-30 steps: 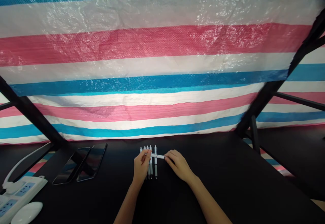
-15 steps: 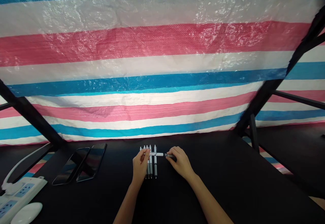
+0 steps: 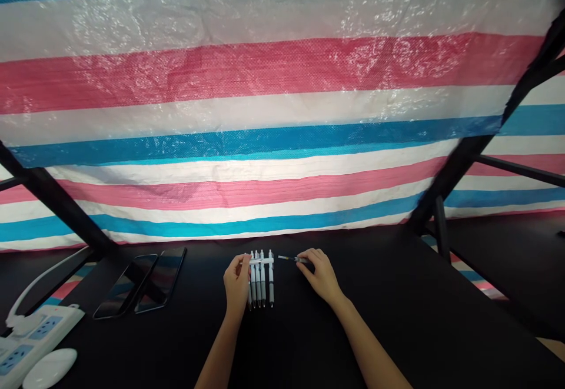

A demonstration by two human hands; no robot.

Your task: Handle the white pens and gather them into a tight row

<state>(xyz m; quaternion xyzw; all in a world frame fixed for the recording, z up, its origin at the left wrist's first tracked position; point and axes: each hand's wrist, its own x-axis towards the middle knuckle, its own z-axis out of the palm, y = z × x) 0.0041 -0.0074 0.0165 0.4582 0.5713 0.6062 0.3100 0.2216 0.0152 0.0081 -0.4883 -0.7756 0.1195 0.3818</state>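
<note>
No readable text, label, brand or number anywhere you look. Pens (image 3: pixel 260 277), phones (image 3: pixel 145 282), power strip (image 3: pixel 30 342), mouse (image 3: pixel 49 368), striped tarp (image 3: pixel 265 112): no legible markings, any print too small to tell.

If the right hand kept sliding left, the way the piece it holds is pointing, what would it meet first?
Probably the white pen barrel that the left hand holds crosswise over the row of pens; the right hand aims its dark piece at its end.

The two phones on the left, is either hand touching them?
No: the two phones lie apart on the black table, while the left hand and right hand are at the pens.
</note>
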